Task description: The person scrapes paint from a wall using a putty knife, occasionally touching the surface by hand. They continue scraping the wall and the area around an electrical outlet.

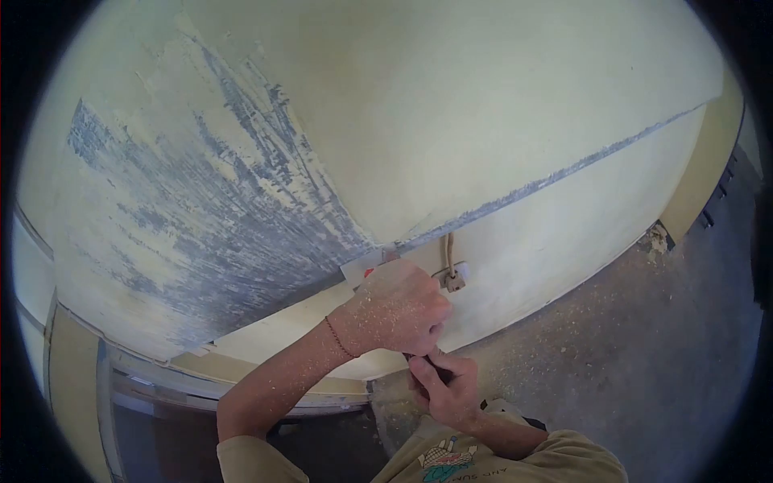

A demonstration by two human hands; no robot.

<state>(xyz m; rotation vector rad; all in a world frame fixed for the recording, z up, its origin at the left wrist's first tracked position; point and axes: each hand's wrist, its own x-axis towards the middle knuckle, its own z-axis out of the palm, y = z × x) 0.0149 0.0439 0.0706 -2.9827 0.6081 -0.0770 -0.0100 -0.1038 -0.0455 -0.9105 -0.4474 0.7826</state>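
Note:
A partly scraped wall (233,201) stands before me, grey showing through its pale coat in a rough patch. My left hand (407,306), dusted with pale flakes and wearing a thin cord at the wrist, is closed around a scraper. The scraper's pale flat blade (361,269) lies against the lower edge of the scraped patch, with a bit of red beside it. Below, my right hand (448,392) is closed on the dark handle end. Most of the handle is hidden by my fingers.
Right of my left hand, a cable runs down the wall to a small box-like fitting (455,278). Pale flakes lie across the grey floor (564,354). A heap of debris (659,237) sits at the wall's far right foot. A framed opening (153,394) is at lower left.

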